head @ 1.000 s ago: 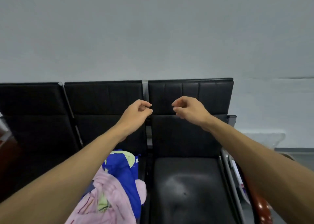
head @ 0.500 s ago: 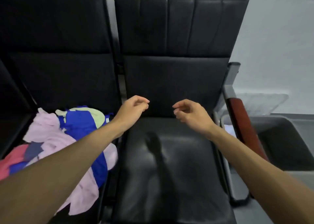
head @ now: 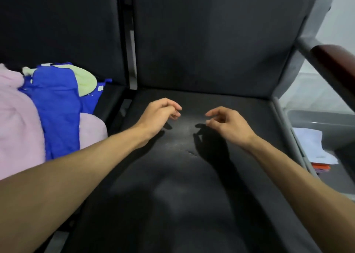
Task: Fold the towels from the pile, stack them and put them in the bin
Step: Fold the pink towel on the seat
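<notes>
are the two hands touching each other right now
Apart: the head view shows a strip of bare seat between the fingertips of the left hand and the right hand.

— What have you got?
— I see my left hand [head: 159, 116] and right hand [head: 228, 126] loosely curled over the black bench [head: 192, 204]. Towel pile [head: 55, 106] lies left, grey bin [head: 317, 118] right.

Unfolded towels [head: 38, 114] heaped, grey bin [head: 326, 122] rightward
</notes>
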Available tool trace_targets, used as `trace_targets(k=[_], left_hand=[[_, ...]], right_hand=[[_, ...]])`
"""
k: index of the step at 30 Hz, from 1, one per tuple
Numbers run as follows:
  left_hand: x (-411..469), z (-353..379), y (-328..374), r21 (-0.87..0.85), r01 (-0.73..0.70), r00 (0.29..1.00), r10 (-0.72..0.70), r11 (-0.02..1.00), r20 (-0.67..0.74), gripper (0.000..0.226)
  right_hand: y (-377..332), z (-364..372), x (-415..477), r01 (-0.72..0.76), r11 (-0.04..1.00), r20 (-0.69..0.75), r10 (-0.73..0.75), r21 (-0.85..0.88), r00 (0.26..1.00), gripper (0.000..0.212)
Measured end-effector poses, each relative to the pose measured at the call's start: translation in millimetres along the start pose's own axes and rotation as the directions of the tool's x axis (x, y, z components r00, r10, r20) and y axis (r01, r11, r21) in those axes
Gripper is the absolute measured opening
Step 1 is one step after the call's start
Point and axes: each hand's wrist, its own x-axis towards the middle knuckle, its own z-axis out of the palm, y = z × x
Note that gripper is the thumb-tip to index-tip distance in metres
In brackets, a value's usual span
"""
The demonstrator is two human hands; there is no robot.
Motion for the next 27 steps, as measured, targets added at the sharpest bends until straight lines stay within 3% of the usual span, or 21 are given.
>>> trace_targets(k=[4,9,19,27], left_hand=[[-13.1,-6.2,-11.2,0.033,-0.071,0.996,0.072,0.997,-0.045,0.017],[-51.8,-31.7,7.3,-0.008,-0.046,0.996,0.045,0.999,-0.082,0.023],[-197.0,-135.9,32.8,0.218,-0.136,0.971,0.174,0.967,-0.166,0.011],[-293.2,-230.3,33.8,0.444,-0.03,0.965,0.142,0.895,-0.222,0.017]], right_hand=[[-14.1,8.3,-7.8,0.121,0.99,-0.021,-0.123,-0.079,0.992,0.017],[-47.2,12.5,-42.0,0.211,0.971,-0.048,-0.217,-0.111,0.975,0.018],[-147.7,54.0,-146.9,0.328,0.938,-0.029,-0.333,-0.113,0.943,0.02],[-234.9,117.1,-199.9,0.449,0.885,0.066,-0.444,-0.124,0.894,0.021]])
